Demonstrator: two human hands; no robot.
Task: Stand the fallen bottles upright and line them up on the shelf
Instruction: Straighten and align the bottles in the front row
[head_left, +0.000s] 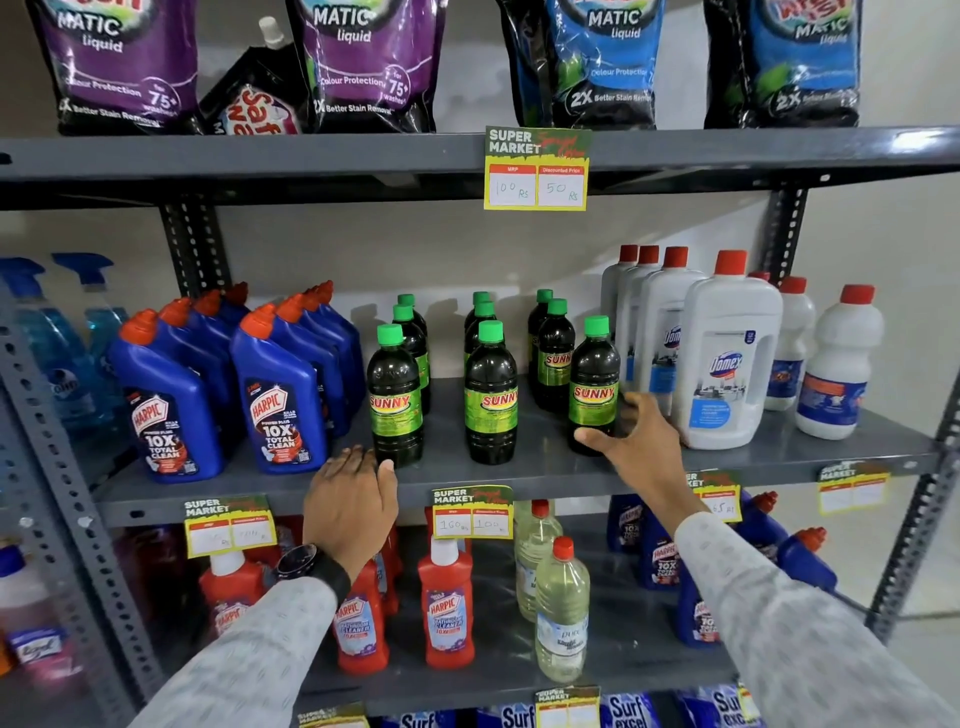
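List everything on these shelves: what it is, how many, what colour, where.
Detergent pouches: five, purple and blue, one tipped, top shelf.
Toilet cleaner bottles: two rows, blue with orange caps, middle shelf left.
Sunny bottles: nine upright in three rows, dark with green caps, middle shelf centre.
Bleach bottles: at least seven, white with red caps, middle shelf right.
Spray bottles: two, blue, far left.
Red bottles: several, lower shelf.
Clear bottles: two, red caps, lower shelf.
Price tags: several, yellow, shelf edges.
Left hand: at the shelf edge by the left Sunny bottle.
Right hand: open around the right front Sunny bottle.
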